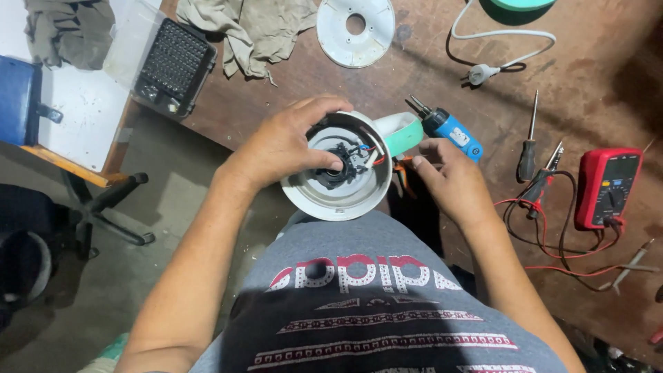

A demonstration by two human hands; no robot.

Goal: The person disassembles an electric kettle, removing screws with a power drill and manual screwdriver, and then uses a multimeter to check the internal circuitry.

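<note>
The left hand (286, 148) wraps its fingers around the light, hard, round white plastic kettle (338, 169) rim, a safe holding spot; the right hand (449, 181) pinches its mint handle (402, 133), near fragile wires (359, 155).

Grey short-sleeved shirt (373, 304), seen from above, filling the lower middle of the view. Across the chest of the shirt, a row of large rounded letters in red and white, dotted along their lower halves. Below the letters, several dark red bands with white chain-like patterns, running across the shirt. Both forearms bare from the shirt down to left hand (286, 148) and right hand (452, 183); no watch, rings or gloves.
</note>
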